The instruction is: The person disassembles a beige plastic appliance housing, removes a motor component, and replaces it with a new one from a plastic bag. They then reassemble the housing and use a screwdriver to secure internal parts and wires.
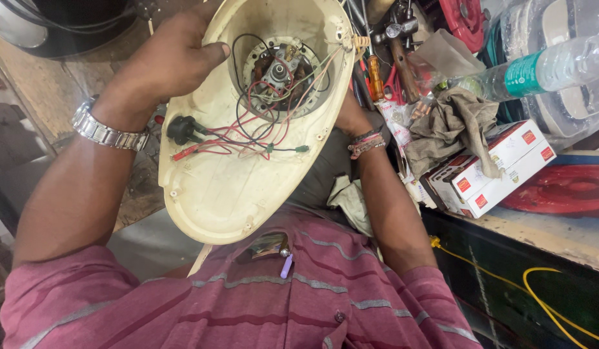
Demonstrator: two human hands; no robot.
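While we brace cream plastic appliance base against chest, open underside faces us: round motor in well, tangled red and black wires. Left hand grips upper-left rim, thumb hooked inside. Right hand behind right edge; fingers hidden, grip unclear.

Left hand: behind the fingers, the wrist carries a silver metal link-band wristwatch. Right hand: its fingers are hidden, and the wrist just behind it is wrapped in several thin thread bands, reddish and pale. Torso: a short-sleeved maroon shirt with thin grey stripes, dark buttons and a chest pocket holding a pen with a pale violet clip.
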